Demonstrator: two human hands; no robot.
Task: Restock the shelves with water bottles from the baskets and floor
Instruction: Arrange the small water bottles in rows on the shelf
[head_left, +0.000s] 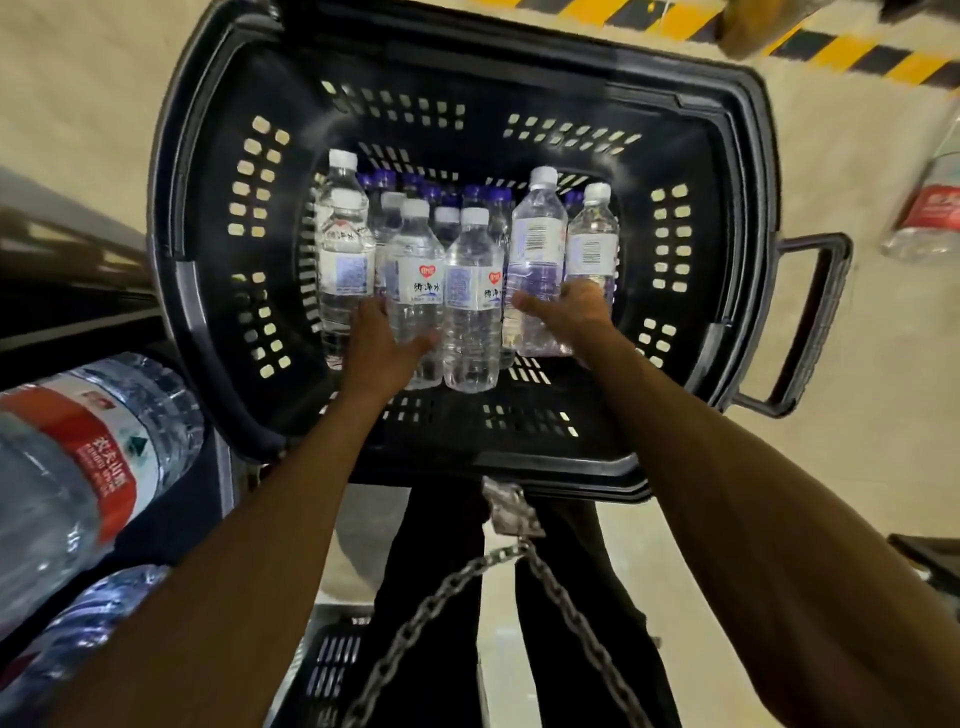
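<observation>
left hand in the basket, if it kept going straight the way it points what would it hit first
The left hand holds the front white-capped bottle. Going straight on, it would likely push that bottle into the purple-capped bottles behind it, though depth is unclear.

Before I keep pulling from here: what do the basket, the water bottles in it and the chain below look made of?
The basket: black moulded plastic, probably, with a dull sheen and slotted walls. The water bottles: thin clear plastic, ribbed and see-through, white or purple caps, glossy labels. The chain: grey metal, judging by its shiny links.
</observation>
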